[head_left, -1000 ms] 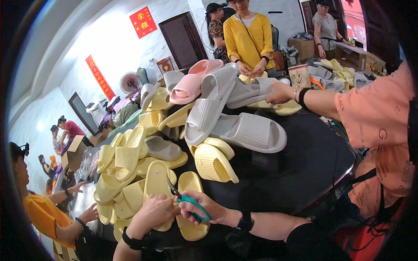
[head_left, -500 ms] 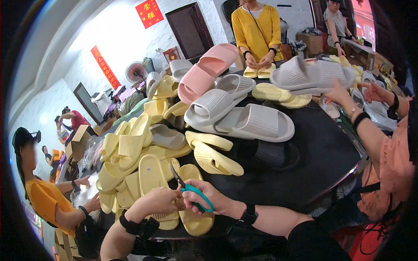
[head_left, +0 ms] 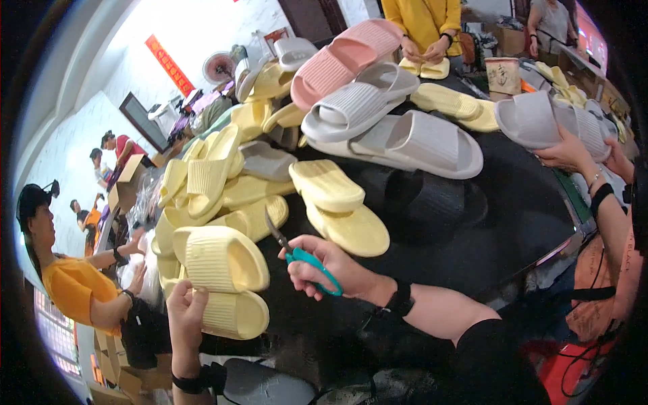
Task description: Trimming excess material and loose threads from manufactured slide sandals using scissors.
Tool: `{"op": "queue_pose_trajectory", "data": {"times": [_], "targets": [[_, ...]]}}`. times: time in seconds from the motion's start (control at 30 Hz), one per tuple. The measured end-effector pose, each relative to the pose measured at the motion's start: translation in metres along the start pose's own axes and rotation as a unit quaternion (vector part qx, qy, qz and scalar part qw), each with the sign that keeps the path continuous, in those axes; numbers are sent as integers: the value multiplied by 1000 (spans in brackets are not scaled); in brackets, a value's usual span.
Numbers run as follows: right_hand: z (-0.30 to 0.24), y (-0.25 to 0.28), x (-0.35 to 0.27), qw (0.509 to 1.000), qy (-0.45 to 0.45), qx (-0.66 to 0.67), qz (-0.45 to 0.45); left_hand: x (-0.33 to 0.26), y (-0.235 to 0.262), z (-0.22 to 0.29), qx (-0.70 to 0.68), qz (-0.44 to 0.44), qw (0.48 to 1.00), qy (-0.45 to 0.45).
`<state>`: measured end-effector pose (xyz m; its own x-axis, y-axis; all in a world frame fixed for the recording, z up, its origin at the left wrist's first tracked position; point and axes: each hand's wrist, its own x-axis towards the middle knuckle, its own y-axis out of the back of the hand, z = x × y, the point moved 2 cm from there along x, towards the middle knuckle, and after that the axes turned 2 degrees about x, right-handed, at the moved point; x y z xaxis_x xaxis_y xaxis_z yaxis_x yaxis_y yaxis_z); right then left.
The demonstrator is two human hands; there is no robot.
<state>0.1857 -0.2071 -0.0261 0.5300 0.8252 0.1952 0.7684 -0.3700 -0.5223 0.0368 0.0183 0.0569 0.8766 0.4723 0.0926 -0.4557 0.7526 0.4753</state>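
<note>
My left hand (head_left: 185,314) grips a pair of pale yellow slippers (head_left: 216,260) by their edge, with the ribbed straps turned up and one slipper stacked against the other. In my right hand (head_left: 354,273) are scissors with teal handles (head_left: 317,268), their dark blades pointing up and away from the held pair. Just beyond the scissors, another pair of yellow slippers (head_left: 331,185) rests on the black table (head_left: 432,263). A heap of yellow slippers (head_left: 212,169) lies beyond my left hand.
Grey slippers (head_left: 398,145) and a pink pair (head_left: 344,61) are piled farther back. At the right, a co-worker's hands hold grey slippers (head_left: 547,121). Someone in yellow (head_left: 425,27) stands across the table; a person in orange (head_left: 81,290) works at the left.
My left hand has lifted the yellow pair and moved left, apart from the scissors. The yellow pair beyond has tipped flatter. The co-worker's grey slippers have moved right.
</note>
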Motion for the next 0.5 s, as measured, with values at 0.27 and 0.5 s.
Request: {"op": "queue_pose_trajectory", "data": {"times": [0.27, 0.5], "targets": [[15, -5, 5, 996, -6, -93, -4, -33, -15, -50, -410, 69, 909, -13], [26, -14, 6, 969, 10, -247, -31, -39, -46, -31, -463, 141, 872, -77]]}}
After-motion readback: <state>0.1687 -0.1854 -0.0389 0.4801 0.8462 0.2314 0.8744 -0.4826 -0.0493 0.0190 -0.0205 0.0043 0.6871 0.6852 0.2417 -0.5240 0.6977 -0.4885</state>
